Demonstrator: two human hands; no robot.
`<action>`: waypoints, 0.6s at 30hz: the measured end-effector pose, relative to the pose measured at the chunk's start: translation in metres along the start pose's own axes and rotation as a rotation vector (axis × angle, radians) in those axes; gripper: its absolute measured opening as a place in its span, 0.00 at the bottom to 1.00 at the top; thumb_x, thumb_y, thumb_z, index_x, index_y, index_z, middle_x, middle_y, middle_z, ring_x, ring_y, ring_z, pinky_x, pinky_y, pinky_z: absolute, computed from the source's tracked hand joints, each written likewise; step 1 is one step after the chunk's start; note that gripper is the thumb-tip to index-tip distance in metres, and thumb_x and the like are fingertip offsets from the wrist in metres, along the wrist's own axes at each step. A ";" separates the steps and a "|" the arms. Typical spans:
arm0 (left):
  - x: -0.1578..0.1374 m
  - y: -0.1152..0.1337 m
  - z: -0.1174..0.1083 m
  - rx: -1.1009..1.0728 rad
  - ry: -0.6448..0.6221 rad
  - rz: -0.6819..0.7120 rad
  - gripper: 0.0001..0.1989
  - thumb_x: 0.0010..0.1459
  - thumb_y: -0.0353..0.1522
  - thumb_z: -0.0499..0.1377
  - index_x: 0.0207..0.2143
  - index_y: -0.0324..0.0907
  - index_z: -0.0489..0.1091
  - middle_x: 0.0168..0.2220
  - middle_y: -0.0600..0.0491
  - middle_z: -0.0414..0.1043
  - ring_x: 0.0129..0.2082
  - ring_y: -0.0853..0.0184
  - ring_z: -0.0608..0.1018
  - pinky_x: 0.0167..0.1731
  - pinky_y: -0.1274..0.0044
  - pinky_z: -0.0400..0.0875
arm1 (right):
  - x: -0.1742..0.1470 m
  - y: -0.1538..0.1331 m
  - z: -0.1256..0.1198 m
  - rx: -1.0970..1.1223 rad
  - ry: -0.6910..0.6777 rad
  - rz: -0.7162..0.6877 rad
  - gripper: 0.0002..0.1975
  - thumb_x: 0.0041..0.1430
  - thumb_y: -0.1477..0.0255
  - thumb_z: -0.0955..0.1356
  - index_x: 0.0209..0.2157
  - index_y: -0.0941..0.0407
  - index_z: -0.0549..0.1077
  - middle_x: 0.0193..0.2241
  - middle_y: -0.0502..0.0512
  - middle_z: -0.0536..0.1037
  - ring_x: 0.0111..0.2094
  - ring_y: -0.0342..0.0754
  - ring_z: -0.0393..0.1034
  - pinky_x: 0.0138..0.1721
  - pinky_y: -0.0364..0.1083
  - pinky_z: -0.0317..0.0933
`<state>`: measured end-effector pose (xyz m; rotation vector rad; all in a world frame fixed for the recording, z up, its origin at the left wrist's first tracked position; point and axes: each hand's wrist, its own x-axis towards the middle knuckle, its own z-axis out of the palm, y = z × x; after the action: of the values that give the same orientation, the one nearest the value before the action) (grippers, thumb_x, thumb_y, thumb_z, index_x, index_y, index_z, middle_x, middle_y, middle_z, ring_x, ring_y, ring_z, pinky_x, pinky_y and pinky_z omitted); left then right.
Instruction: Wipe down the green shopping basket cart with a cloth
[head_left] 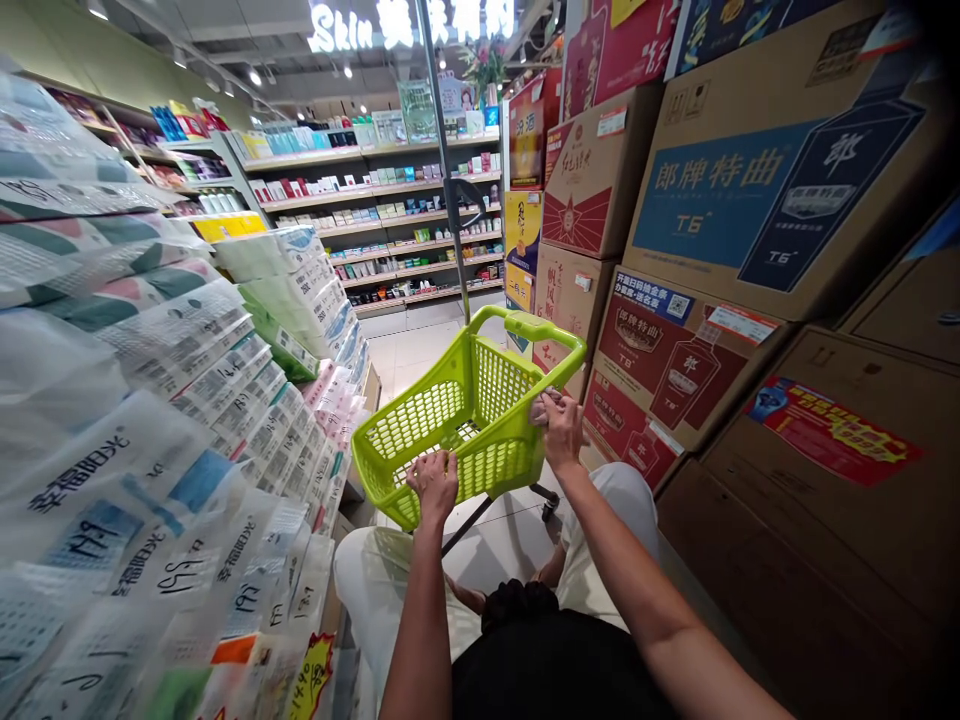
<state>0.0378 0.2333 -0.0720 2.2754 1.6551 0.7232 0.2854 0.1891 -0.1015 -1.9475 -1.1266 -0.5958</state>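
Note:
In front of my knees stands a lime-green shopping cart (405, 435) with a perforated plastic basket, its looped handle (562, 340) toward the far right. My left hand (436, 482) is closed over the basket's near rim, fingers hooked inward. At the rim's right side, by the base of the handle, my right hand (562, 425) is closed on a crumpled greyish-pink cloth (538, 408) that rests against the plastic. The basket's visible inside shows only its slotted walls and floor. A dark leg and a caster (550, 508) show below the basket.
Stacked plastic-wrapped tissue packs (225, 400) crowd the left side. Piled cardboard cartons (712, 180) wall off the right. Beyond the cart, pale floor tiles (409, 350) lead to shelves of small boxed goods (390, 215). A thin metal pole (450, 150) rises behind the cart.

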 end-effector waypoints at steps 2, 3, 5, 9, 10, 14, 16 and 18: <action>0.000 0.004 0.003 0.000 0.010 -0.009 0.15 0.68 0.38 0.48 0.38 0.46 0.73 0.44 0.49 0.77 0.53 0.57 0.69 0.60 0.59 0.48 | 0.005 0.001 -0.001 0.045 0.000 -0.007 0.22 0.65 0.78 0.59 0.56 0.53 0.74 0.51 0.62 0.68 0.49 0.55 0.59 0.51 0.53 0.62; -0.001 0.006 0.004 0.002 0.014 -0.014 0.15 0.68 0.38 0.48 0.38 0.46 0.73 0.44 0.48 0.77 0.53 0.56 0.69 0.60 0.59 0.49 | 0.002 -0.005 0.001 0.075 -0.014 -0.026 0.21 0.66 0.78 0.59 0.55 0.54 0.74 0.52 0.63 0.68 0.49 0.55 0.59 0.50 0.53 0.63; -0.001 0.010 0.005 0.006 0.017 -0.016 0.16 0.69 0.38 0.47 0.37 0.46 0.73 0.44 0.48 0.77 0.53 0.56 0.69 0.60 0.58 0.49 | -0.014 -0.022 0.007 0.141 -0.059 -0.087 0.20 0.66 0.78 0.59 0.55 0.56 0.74 0.52 0.64 0.70 0.49 0.55 0.60 0.49 0.52 0.64; -0.002 0.011 0.003 -0.014 -0.005 0.002 0.18 0.69 0.38 0.44 0.36 0.46 0.72 0.44 0.48 0.76 0.52 0.57 0.69 0.59 0.59 0.50 | -0.032 -0.036 0.015 0.206 -0.096 -0.170 0.20 0.66 0.79 0.61 0.57 0.55 0.72 0.51 0.62 0.72 0.50 0.55 0.61 0.51 0.52 0.64; -0.002 0.012 0.002 -0.021 -0.012 0.001 0.18 0.70 0.38 0.44 0.36 0.46 0.72 0.44 0.49 0.76 0.52 0.57 0.70 0.60 0.59 0.50 | -0.029 -0.032 0.015 0.199 -0.076 -0.137 0.20 0.67 0.78 0.60 0.57 0.56 0.72 0.50 0.62 0.72 0.49 0.55 0.61 0.51 0.52 0.64; -0.001 0.014 0.002 -0.044 -0.019 -0.024 0.20 0.70 0.38 0.43 0.35 0.45 0.72 0.43 0.48 0.76 0.52 0.57 0.69 0.60 0.58 0.50 | -0.013 -0.020 0.014 0.174 0.006 -0.022 0.21 0.69 0.78 0.57 0.57 0.58 0.72 0.49 0.64 0.71 0.49 0.55 0.59 0.51 0.52 0.63; -0.001 0.016 0.003 -0.048 -0.020 -0.035 0.21 0.70 0.38 0.42 0.35 0.45 0.73 0.43 0.48 0.76 0.53 0.56 0.69 0.60 0.58 0.49 | -0.020 -0.028 0.015 0.194 -0.009 -0.058 0.20 0.68 0.78 0.58 0.56 0.59 0.72 0.49 0.64 0.71 0.49 0.55 0.59 0.51 0.52 0.64; -0.001 0.015 0.001 -0.052 -0.040 -0.023 0.21 0.70 0.38 0.41 0.37 0.45 0.73 0.44 0.47 0.76 0.53 0.57 0.70 0.60 0.58 0.51 | -0.034 -0.040 0.016 0.226 -0.062 -0.137 0.19 0.67 0.78 0.60 0.56 0.58 0.72 0.49 0.63 0.72 0.48 0.55 0.61 0.50 0.52 0.65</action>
<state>0.0506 0.2274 -0.0664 2.2168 1.6234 0.7026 0.2335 0.1971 -0.1188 -1.7156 -1.3152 -0.4611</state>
